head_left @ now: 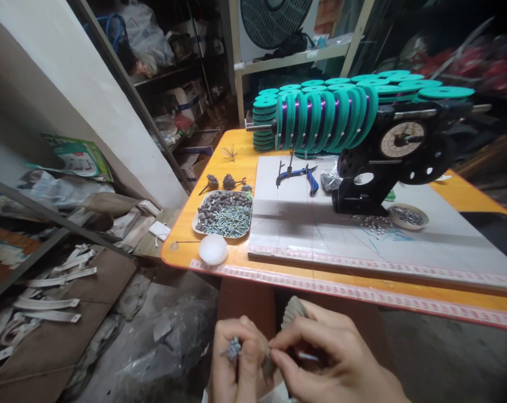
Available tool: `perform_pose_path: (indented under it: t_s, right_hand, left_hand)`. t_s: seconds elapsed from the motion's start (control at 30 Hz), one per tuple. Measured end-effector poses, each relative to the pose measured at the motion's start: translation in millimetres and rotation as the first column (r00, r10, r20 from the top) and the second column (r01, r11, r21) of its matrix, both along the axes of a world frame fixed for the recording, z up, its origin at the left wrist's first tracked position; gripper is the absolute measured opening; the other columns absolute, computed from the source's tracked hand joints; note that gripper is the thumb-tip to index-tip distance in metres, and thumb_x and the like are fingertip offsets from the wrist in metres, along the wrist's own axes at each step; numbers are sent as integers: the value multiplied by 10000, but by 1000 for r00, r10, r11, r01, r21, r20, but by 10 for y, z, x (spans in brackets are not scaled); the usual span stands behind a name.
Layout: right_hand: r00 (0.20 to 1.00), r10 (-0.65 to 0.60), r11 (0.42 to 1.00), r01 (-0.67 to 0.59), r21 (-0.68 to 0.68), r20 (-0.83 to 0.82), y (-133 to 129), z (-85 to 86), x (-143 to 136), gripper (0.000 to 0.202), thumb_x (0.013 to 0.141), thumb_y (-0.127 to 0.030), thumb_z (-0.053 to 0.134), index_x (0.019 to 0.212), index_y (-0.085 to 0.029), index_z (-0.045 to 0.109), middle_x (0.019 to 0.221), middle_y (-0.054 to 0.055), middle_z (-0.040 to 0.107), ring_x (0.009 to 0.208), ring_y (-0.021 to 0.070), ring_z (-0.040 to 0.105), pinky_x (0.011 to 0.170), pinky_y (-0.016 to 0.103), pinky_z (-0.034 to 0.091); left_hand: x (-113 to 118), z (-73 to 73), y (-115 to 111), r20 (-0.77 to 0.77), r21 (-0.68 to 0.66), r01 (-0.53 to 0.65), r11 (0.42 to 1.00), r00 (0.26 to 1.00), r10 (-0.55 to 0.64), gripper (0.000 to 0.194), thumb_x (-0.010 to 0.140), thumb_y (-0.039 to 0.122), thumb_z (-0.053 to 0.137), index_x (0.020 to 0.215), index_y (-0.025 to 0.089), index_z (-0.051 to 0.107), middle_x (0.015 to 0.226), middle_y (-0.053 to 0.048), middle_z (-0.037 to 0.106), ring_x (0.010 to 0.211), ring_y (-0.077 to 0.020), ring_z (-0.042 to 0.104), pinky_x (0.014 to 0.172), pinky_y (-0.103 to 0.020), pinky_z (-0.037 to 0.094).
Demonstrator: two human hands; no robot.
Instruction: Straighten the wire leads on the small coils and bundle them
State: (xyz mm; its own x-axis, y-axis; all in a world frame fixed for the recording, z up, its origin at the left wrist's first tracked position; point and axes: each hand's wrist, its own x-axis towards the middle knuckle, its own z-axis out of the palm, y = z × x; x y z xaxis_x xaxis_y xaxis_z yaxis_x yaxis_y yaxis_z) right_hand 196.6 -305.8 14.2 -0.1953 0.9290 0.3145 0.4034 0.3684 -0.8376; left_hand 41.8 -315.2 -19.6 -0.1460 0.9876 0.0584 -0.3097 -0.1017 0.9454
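Observation:
My left hand (pixel 236 358) is closed near the bottom of the view, its fingers wrapped round a small bunch of blue-grey pieces (pixel 233 349). Close beside it on the right, my right hand (pixel 329 352) pinches at a spot next to the left fingers; what lies between its fingertips is too small to tell. A grey ribbed piece of cloth or glove (pixel 293 311) shows behind the right fingers. Both hands are in front of the table's near edge, below a tray (pixel 222 215) of grey and blue-green small parts and a white round lump (pixel 213 249).
On the orange table (pixel 182 235) a black winding machine (pixel 358 193) carries green discs (pixel 324 120). Blue-handled pliers (pixel 297 178), a bowl of metal bits (pixel 408 216) and a measuring tape (pixel 346 290) lie nearby. Shelves stand behind; strips lie lower left.

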Motion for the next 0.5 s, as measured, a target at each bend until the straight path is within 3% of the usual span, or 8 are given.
perform_pose_path:
  t_s: [0.07, 0.13, 0.3, 0.4, 0.5]
  right_hand:
    - [995, -68, 996, 63, 63, 74, -21, 19, 27, 142, 742, -86, 612, 645, -177, 662, 575, -18, 498, 482, 98, 497, 412, 203, 369]
    - [988, -124, 987, 114, 112, 96, -30, 51, 61, 155, 770, -95, 593, 647, -182, 634, 582, -14, 505, 489, 100, 496, 420, 204, 374]
    - [999, -24, 990, 17, 137, 49, -9, 103, 82, 135, 877, -119, 610, 881, -192, 724, 705, 22, 572, 589, 125, 579, 528, 213, 489]
    - [999, -5, 988, -3, 157, 51, -15, 62, 93, 159, 902, -108, 596, 957, -199, 713, 762, 33, 573, 646, 137, 593, 592, 224, 516]
    - [998, 3, 982, -15, 188, 67, -43, -8, 121, 213, 909, -75, 575, 1033, -205, 689, 804, 40, 559, 697, 148, 590, 615, 232, 514]
  left_hand:
    - [-134, 44, 111, 39, -24, -97, 995, 994, 98, 239, 939, 348, 596, 753, 224, 510, 571, 63, 392, 515, -100, 395, 481, -181, 386]
    - [-253, 78, 202, 58, -36, -116, 993, 991, 118, 267, 961, 292, 555, 721, 221, 462, 569, 66, 356, 494, -112, 374, 446, -198, 391]
    - [-199, 29, 179, 11, 12, 124, 992, 992, -125, 196, 952, 246, 563, 760, 210, 546, 793, -21, 627, 711, -163, 592, 599, -261, 470]
    - [-112, -14, 102, 119, -3, 288, 958, 951, -286, 205, 970, 285, 540, 776, 217, 547, 613, 29, 549, 572, -125, 535, 652, -286, 458]
    - [-112, 10, 74, 15, -121, 335, 935, 942, -335, 209, 935, 413, 582, 919, 208, 620, 587, 38, 486, 524, -120, 490, 586, -271, 431]
